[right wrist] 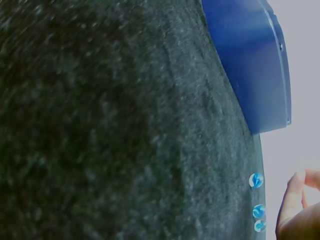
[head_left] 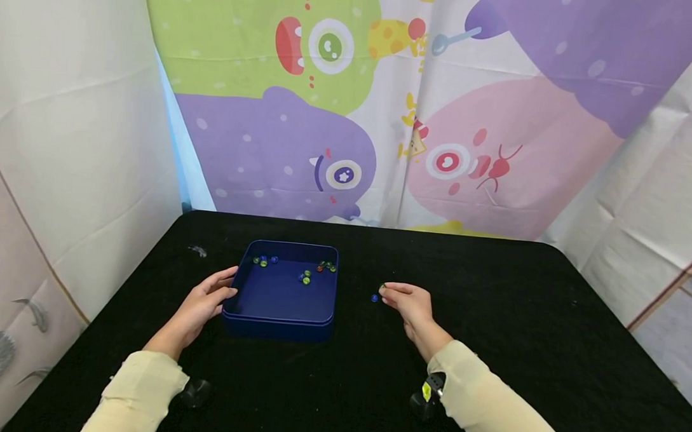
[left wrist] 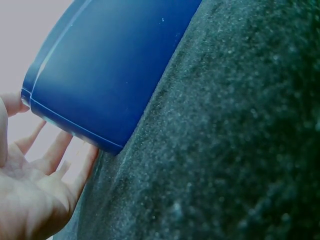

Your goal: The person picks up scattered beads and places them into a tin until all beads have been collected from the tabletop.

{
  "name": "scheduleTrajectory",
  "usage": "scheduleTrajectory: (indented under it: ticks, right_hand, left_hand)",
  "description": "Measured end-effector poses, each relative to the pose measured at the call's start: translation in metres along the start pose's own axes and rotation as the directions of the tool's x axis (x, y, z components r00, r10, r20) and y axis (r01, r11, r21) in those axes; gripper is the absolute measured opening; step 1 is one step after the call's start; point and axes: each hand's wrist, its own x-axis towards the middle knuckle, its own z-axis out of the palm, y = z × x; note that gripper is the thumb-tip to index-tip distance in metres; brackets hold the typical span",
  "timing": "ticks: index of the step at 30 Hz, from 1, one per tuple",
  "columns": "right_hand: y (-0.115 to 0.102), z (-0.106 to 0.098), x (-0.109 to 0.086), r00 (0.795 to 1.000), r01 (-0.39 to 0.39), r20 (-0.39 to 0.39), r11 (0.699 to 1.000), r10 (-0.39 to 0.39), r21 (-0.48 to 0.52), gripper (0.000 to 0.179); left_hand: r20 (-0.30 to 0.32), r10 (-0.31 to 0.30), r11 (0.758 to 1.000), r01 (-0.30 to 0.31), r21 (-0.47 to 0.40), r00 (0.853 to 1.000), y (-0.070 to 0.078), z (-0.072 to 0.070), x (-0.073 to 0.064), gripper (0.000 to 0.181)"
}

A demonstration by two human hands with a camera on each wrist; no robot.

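A dark blue rectangular box (head_left: 279, 329) stands on the table, with several small glass marbles (head_left: 306, 280) scattered inside it. My left hand (head_left: 204, 298) rests against the box's left side; in the left wrist view its fingers (left wrist: 56, 150) lie fairly straight along the outer wall. To the right of the box, my right hand (head_left: 411, 307) pinches a greenish marble (head_left: 383, 286) between thumb and forefinger, just above the cloth. Beside those fingertips lies a blue marble (head_left: 374, 298). The right wrist view has clear-and-blue marbles (right wrist: 256, 180) on the cloth near the hand; the pinched one is hidden there.
Black cloth (head_left: 492, 297) covers the table. A small greyish scrap (head_left: 198, 251) lies behind the left hand. Dark rounded objects sit by both wrists. A cartoon-printed curtain (head_left: 302, 157) hangs behind the table's far edge, with white fabric on both sides.
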Motion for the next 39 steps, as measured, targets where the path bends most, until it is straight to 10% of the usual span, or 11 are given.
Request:
scheduleTrajectory:
  ticks: [39]
  right_hand:
    - [-0.023, 0.066, -0.015, 0.991, 0.088, 0.094, 0.993, -0.096, 0.081, 0.023]
  left_hand:
    - [-0.012, -0.004, 1.0, 0.004, 0.021, 1.0, 0.002, 0.002, -0.001, 0.056]
